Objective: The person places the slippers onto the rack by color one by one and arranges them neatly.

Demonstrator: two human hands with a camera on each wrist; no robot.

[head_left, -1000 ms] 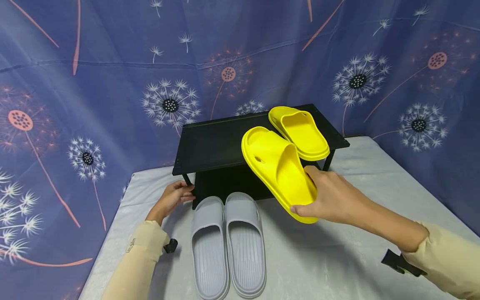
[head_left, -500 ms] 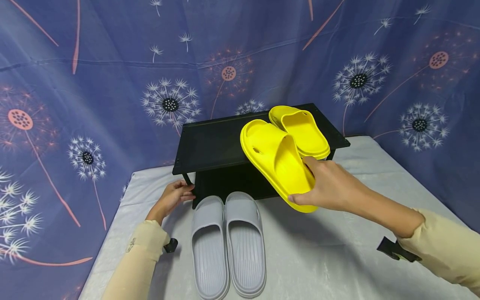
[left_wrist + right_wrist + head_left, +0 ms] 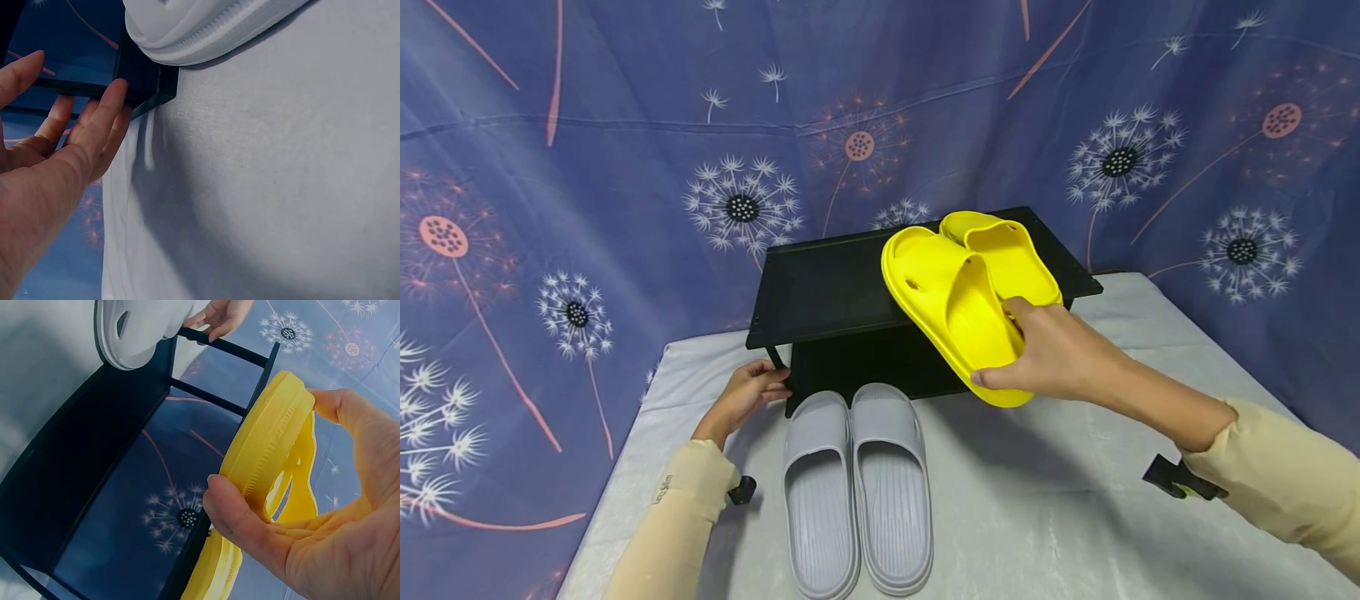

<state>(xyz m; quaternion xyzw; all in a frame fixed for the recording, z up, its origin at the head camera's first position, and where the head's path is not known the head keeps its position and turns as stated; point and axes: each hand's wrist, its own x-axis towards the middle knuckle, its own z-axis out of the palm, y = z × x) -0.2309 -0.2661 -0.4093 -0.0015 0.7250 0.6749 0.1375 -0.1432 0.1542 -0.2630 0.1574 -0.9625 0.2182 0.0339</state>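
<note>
My right hand [image 3: 1056, 354] grips a yellow slipper [image 3: 936, 283] by its heel end, thumb on one side and fingers on the other. The slipper is held tilted, its toe over the top shelf of the black shoe rack [image 3: 827, 287]. Its mate, another yellow slipper [image 3: 1011, 258], rests on the right end of that shelf, partly hidden behind the held one. At the rack's front left post, my left hand [image 3: 748, 396] touches the frame with extended fingers [image 3: 94, 128], its thumb apart. Two grey slippers [image 3: 891, 492] stand side by side in front of the rack, toes towards it.
A pale cloth [image 3: 1037, 533] covers the surface under the rack. Behind it hangs a blue curtain [image 3: 625, 208] with dandelion prints. The rack's lower shelf [image 3: 865, 362] lies in shadow just beyond the grey toes.
My right hand has moved up and slightly left with the yellow slipper, bringing it further over the top shelf beside its mate. My left hand and the grey slippers stay put.
</note>
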